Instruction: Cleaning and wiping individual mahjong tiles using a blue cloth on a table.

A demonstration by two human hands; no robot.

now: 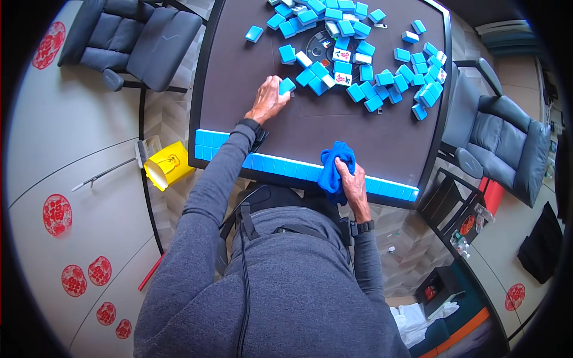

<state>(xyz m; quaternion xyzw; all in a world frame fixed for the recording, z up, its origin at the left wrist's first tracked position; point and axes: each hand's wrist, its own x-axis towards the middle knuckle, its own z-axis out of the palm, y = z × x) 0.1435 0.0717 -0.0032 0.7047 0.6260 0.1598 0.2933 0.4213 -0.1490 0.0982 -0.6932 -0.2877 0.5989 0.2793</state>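
At the near side of the table (352,128), the right hand (354,186) holds a bunched blue cloth (336,170) by the tile row (286,167)

Farther up, the left hand (268,101) holds one blue tile (287,86); a light, steady hold should stop slips

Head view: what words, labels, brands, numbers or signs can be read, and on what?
I describe writing without copying it.
Face-up tiles: red and dark characters.
Round decorations: red, character-like designs, fine detail blurred.
Yellow container: dark print, too small to read.
Table: pale corner marks, too faint to read.
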